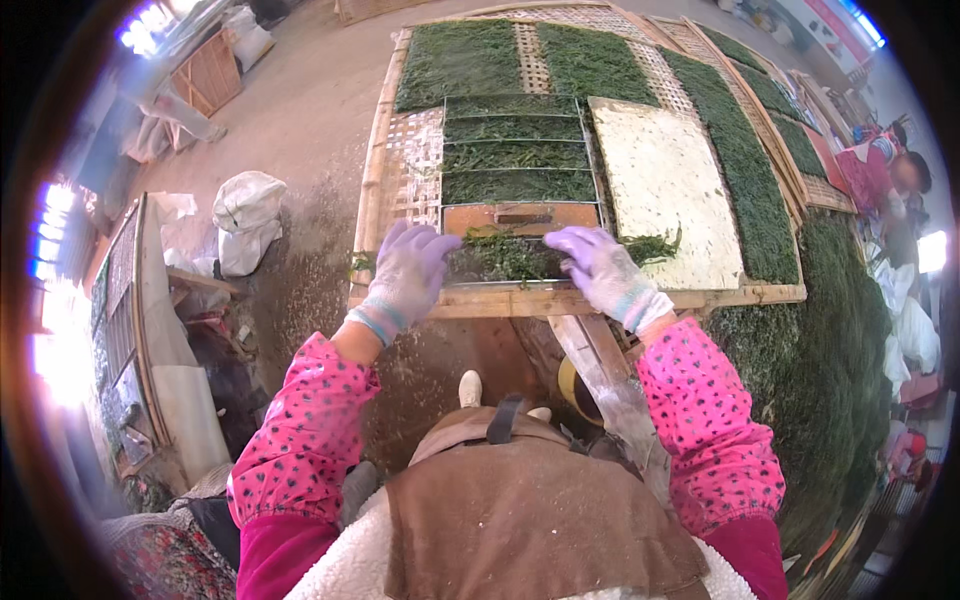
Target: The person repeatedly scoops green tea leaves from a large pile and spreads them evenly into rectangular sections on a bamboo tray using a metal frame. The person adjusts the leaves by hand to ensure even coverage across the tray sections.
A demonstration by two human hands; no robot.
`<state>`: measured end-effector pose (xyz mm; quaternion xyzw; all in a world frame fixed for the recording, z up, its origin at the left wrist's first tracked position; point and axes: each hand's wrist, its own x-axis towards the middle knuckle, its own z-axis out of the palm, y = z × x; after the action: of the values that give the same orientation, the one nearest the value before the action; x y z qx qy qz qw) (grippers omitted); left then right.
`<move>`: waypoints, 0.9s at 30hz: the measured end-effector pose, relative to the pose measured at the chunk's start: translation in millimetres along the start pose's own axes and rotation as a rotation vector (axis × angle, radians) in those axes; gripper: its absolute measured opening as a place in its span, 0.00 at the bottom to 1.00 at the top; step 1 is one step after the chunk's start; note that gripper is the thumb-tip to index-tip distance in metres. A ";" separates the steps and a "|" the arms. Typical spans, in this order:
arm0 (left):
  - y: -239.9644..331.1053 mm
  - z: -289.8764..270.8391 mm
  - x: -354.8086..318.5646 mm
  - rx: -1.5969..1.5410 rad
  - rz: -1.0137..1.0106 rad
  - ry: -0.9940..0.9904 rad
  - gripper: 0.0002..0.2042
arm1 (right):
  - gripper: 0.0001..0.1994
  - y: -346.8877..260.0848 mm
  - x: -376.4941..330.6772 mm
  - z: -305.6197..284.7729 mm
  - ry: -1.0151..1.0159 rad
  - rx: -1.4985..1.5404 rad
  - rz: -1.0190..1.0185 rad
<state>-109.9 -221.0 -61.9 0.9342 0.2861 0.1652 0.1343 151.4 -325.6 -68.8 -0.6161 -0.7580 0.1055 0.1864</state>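
In the head view, your left hand (408, 275), in a pale purple glove, lies flat and open, fingers spread, palm down. It presses on the left end of the loose green weed (505, 256) in the nearest cell of the metal frame (520, 160); it grips nothing. Your right hand (600, 268), gloved the same, is also open and flat, fingers pointing left and slightly curled over the right end of that weed, touching it without closing on it. The weed sits between your two hands, at the near edge of the bamboo mat (405, 180), just behind the wooden rail (560, 298).

The frame has four strips of weed already laid in its farther cells, and a bare brown cell just beyond your hands. A pale, speckled board (665, 190) lies just right of the frame, touching the mat. Flat green sheets (590, 60) cover the mats further out and to the right.

As for packages: a white tied sack (245, 215) stands on the ground to your left, well apart from the mat. A second white sack (245, 35) lies far off at the top left, beside a wooden crate (210, 75). Another person in red (880, 175) is at the far right; any signs there are too blurred to read.
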 end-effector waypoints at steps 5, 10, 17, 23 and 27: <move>8.8 20.3 -11.8 0.017 0.104 0.017 0.19 | 0.16 10.6 -19.4 14.3 0.080 -0.202 -0.287; 11.8 23.5 -22.6 0.209 0.091 -0.008 0.19 | 0.19 1.6 -24.5 17.9 0.045 -0.231 -0.116; 0.8 34.6 -35.5 0.277 0.007 -0.124 0.20 | 0.17 -9.5 -28.4 28.5 -0.078 -0.259 -0.028; -1.7 31.6 -42.5 0.221 0.021 0.039 0.19 | 0.19 -24.8 -6.6 37.3 0.010 -0.160 -0.147; 5.4 34.8 -16.5 0.153 -0.222 0.125 0.21 | 0.20 -26.1 -1.6 45.9 0.073 -0.105 0.004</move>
<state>-106.8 -240.3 -95.5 0.8922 0.4073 0.1852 0.0621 109.3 -329.6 -100.5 -0.6300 -0.7540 0.0433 0.1810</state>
